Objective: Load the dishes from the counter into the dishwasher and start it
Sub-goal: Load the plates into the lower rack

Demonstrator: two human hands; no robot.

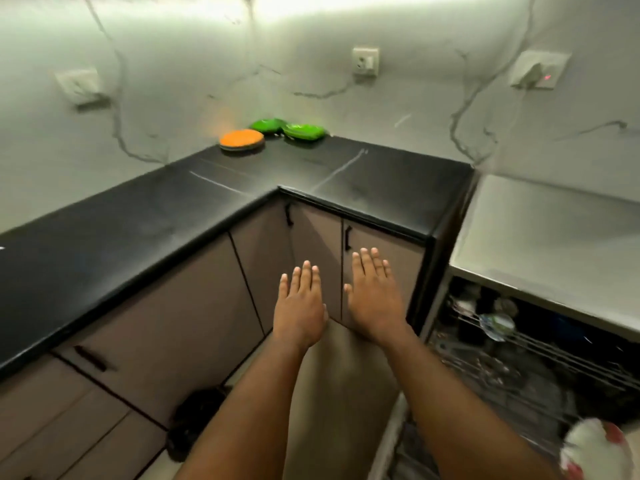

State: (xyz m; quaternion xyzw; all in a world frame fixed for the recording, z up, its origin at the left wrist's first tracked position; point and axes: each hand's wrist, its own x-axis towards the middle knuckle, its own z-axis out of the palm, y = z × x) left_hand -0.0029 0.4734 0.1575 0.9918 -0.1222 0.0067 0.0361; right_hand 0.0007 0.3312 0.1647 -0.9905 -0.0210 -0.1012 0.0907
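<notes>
Left hand (300, 308) and right hand (373, 296) hovered flat, fingers straight, holding nothing, beside the dishwasher (540, 355) with its rack pulled out.

Counter (138, 237): far corner is taken up by an orange disc (241, 138) and two green packs (266, 125), set close together by the wall; open black surface is seen along both legs in front of them. Left hand (299, 306) and right hand (374, 299) are held flat in open air before the corner cabinet doors (311, 244), narrowly apart. At right, the dishwasher (519, 358) stands open under a steel top (554, 230); its wire rack and a glass item (495, 325) obstruct the opening. A dark object (197, 420) is noted on the floor by the left cabinets.
</notes>
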